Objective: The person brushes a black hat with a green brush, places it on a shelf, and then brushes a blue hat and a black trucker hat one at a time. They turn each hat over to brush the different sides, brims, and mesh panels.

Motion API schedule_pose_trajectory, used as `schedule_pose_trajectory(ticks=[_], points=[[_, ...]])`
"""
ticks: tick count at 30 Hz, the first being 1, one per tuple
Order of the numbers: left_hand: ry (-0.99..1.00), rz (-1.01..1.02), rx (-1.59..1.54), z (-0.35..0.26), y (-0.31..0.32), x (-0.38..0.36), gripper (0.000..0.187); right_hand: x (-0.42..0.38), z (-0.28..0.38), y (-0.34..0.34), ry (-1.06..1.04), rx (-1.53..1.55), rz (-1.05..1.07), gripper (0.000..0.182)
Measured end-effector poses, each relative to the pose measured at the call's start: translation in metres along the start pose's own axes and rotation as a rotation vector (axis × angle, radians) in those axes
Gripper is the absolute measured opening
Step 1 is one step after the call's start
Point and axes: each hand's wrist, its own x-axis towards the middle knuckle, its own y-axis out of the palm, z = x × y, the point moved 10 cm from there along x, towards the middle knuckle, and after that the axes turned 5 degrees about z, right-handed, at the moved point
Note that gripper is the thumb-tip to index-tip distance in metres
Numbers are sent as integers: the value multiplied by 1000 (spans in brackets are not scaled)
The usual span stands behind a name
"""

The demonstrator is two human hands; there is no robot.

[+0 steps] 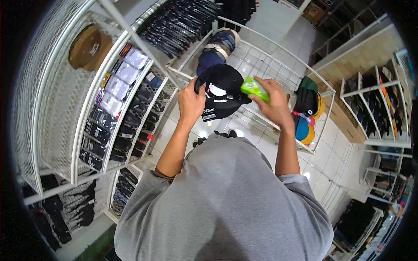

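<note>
My left hand grips a black cap by its left edge, fingers closed round it. White and pink lettering shows on the cap, and a paper tag with a barcode hangs at its lower side. In my right hand is a bright green hand-sized block, pinched between thumb and fingers. Its left end lies right at the cap's right side. It could be a brush, but I cannot tell its kind.
A white wire-grid rack stands ahead, with stacked caps at its left and coloured caps at its right. White mesh shelves with packaged goods rise close on the left. A wooden cabinet stands right.
</note>
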Motion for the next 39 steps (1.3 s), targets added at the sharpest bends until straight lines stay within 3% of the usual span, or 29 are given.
schedule_pose_trajectory(ticks=[3, 5, 7, 8, 10, 11, 13, 14, 15, 17, 19, 21, 22, 25, 26, 27, 28, 29, 32, 34, 35, 37, 39], points=[[-1, -220, -63, 1, -47, -9, 32, 11, 23, 55, -137, 57, 163, 58], [-114, -274, -133, 38, -72, -8, 34, 20, 1, 71, -150, 64, 167, 61], [-199, -387, -175, 75, -107, -15, 34, 30, -33, 66, 90, -302, 16, 56], [-232, -452, -335, 96, -122, -18, 32, 40, -31, 81, 45, -296, 31, 56], [-271, -525, -636, 118, -145, -21, 29, 57, -38, 93, 154, 314, -154, 48], [-274, -547, -799, 126, -151, -20, 30, 66, -24, 107, 116, 322, -130, 48], [-214, -534, -1056, 135, -164, -16, 34, 78, 20, 167, 191, 896, 139, 41], [-266, -542, -1123, 136, -168, -34, 34, 59, 58, 183, 159, 852, 186, 46], [-283, -550, -1209, 140, -175, -39, 33, 60, 90, 200, -97, 977, 97, 57], [-461, -511, -1313, 162, -177, -50, 23, 55, 142, 238, -15, 1118, 250, 79], [-532, -441, -1352, 174, -181, -54, 22, 61, 205, 232, -214, 981, 191, 76], [-491, -487, -1319, 189, -197, -62, 21, 57, 223, 284, -48, 1197, 411, 63], [-480, -537, -1314, 189, -208, -69, 21, 54, 237, 294, -13, 1256, 426, 42], [-429, -600, -1300, 209, -236, -76, 29, 52, 272, 321, -146, 1108, 493, 41], [-404, -595, -1305, 220, -240, -75, 37, 53, 287, 316, -226, 1104, 416, 45], [-374, -588, -1310, 226, -246, -76, 45, 56, 308, 306, -310, 1100, 337, 49], [-335, -438, -1268, 196, -259, -77, 63, 65, 329, 297, -464, 937, 198, 55], [-498, -469, -1174, 193, -268, -91, 76, 73, 342, 298, -488, 863, 191, 58], [-34, -518, -1057, 167, -319, -87, 90, 98, 405, 296, -846, 552, 117, 69], [-29, -587, -945, 172, -349, -90, 80, 111, 446, 300, -1061, 406, 48, 70], [-53, -659, -837, 179, -366, -90, 71, 120, 461, 309, -1064, 330, 67, 71], [91, -759, -744, 190, -406, -77, 37, 133, 489, 314, -1126, 205, -37, 67], [114, -792, -823, 211, -430, -60, 23, 149, 512, 334, -1151, 72, -66, 65]])
